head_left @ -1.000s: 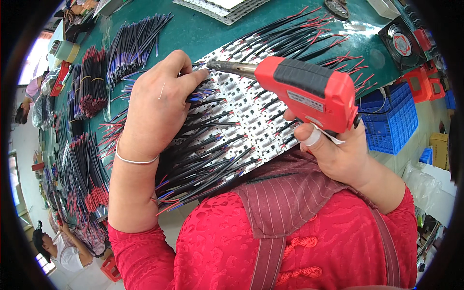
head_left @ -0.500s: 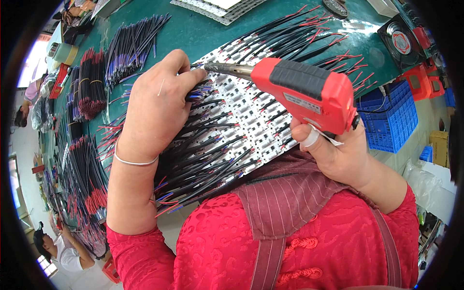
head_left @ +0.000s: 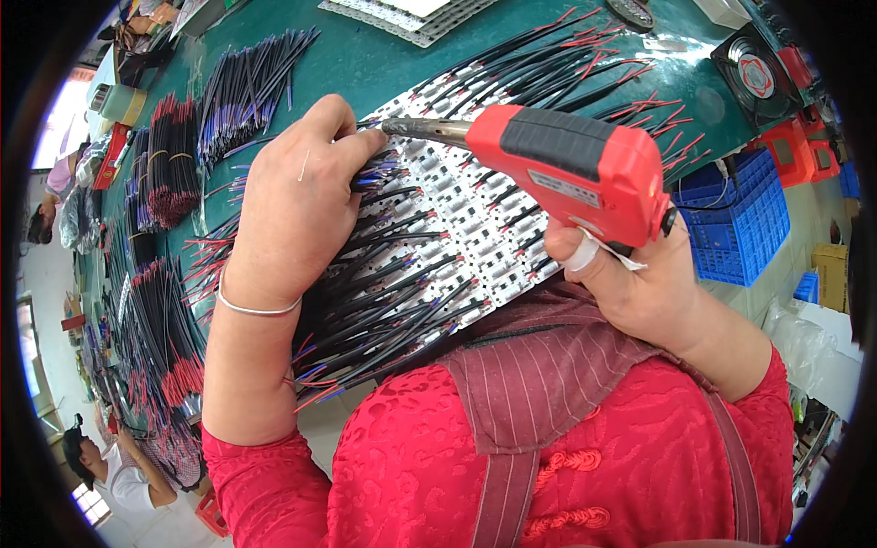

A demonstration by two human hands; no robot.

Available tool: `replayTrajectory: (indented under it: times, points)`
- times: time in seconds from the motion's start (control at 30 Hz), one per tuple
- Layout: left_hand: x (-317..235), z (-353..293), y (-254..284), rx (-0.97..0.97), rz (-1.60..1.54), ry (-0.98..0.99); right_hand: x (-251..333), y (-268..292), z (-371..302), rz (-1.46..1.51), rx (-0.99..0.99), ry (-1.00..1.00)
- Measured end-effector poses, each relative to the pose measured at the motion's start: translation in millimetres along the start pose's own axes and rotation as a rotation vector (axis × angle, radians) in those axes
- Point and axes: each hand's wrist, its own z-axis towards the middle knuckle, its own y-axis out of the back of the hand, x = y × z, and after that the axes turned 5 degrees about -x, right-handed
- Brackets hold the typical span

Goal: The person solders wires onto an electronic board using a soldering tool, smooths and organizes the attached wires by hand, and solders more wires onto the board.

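My right hand (head_left: pixel 639 288), a white wrap on its thumb, grips a red and black soldering gun (head_left: pixel 566 169). The gun's metal tip points left and meets the far left part of a white circuit board panel (head_left: pixel 466 219), right beside my left fingertips. There my left hand (head_left: pixel 297 196) pinches a thin dark wire, mostly hidden by the fingers. Rows of black wires (head_left: pixel 393 283) with red and blue ends fan out from the panel's left side, partly under my left hand. More black wires with red ends (head_left: pixel 548 64) spread from its far right side.
On the green table (head_left: pixel 365 68) lie wire bundles (head_left: pixel 256 87) at the left. More panels (head_left: pixel 420 23) are stacked at the far edge. A small fan (head_left: pixel 754 78) stands far right, above a blue crate (head_left: pixel 735 219). Another person (head_left: pixel 128 470) sits at the lower left.
The soldering gun has shifted very slightly left, its tip still beside my left fingertips. My left hand stays almost in place, still pinching.
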Motion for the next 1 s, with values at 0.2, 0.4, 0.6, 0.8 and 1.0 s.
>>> replayTrajectory:
  times: [0.2,0.4,0.6,0.8,1.0]
  points:
    - [-0.6,-2.1,-0.7,-0.013,0.0,0.004,6.5,-3.3,-10.5,0.158,-0.107,-0.164]
    - [-1.6,-0.7,-0.1,0.009,0.018,-0.001,3.3,2.0,-13.9,0.142,-0.153,-0.103]
    - [-9.2,1.5,3.4,0.028,0.001,-0.015,7.5,9.5,-22.0,0.115,-0.203,-0.114]
    - [2.1,-1.2,26.2,0.031,0.005,-0.011,6.9,8.8,-22.9,0.133,-0.19,-0.174]
    - [-17.1,-2.5,78.0,-0.013,0.269,0.099,4.4,16.2,-31.7,0.365,-0.205,-0.296]
